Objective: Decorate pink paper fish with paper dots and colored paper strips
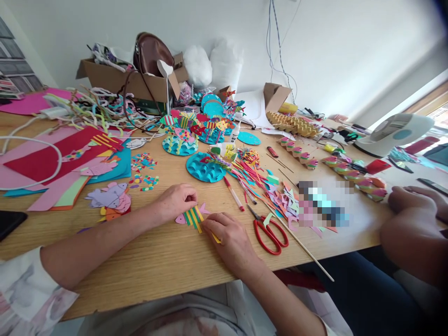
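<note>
A pink paper fish [180, 218] lies on the table before me, with green and yellow paper strips [194, 218] laid slantwise across its body. At the fish's upper edge my left hand [180, 200] pinches the top end of a paper strip. My right hand [229, 238] is closed at the fish's lower right, and a yellow paper strip [216, 238] sticks out from under its fingers. Red-handled scissors [271, 235] lie to the right of this hand. Left of the fish is a small pile of lilac, pink and orange paper fish [108, 197].
Blue wavy discs [206, 168], glue bottles [235, 133], a red pen [234, 193] and paper scraps [287, 200] lie beyond my hands. A wooden stick [303, 247] crosses the table at right. Coloured sheets [101, 175] lie left. Another person's arm [409, 224] rests at the right edge.
</note>
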The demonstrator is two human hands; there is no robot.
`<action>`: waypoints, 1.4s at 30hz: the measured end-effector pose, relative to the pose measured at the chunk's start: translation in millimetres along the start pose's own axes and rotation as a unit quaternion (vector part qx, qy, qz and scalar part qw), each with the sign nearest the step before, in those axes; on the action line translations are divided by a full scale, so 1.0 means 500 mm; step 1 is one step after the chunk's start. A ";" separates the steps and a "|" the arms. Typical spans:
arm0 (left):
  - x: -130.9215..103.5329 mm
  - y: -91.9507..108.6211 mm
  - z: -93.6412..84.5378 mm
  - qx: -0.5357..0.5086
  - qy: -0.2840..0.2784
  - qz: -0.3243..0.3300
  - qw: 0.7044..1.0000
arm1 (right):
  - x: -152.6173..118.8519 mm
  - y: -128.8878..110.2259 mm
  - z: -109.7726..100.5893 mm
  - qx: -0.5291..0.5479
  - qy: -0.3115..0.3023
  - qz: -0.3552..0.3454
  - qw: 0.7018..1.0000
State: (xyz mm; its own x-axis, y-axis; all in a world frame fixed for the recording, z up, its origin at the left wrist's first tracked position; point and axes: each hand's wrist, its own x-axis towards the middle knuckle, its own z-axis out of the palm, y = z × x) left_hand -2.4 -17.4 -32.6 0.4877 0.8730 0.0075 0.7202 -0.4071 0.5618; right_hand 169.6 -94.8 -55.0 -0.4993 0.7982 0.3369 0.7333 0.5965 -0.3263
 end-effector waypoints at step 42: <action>0.002 -0.002 0.003 0.087 -0.019 0.023 0.996 | -0.001 -0.003 0.003 0.008 -0.012 0.008 1.000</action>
State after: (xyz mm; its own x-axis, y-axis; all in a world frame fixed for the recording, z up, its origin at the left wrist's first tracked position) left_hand -1.9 -16.8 -34.4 0.5385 0.8426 -0.0039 0.7698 -0.4900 0.4090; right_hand 167.8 -95.9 -55.9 -0.4976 0.8099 0.3107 0.7347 0.5839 -0.3453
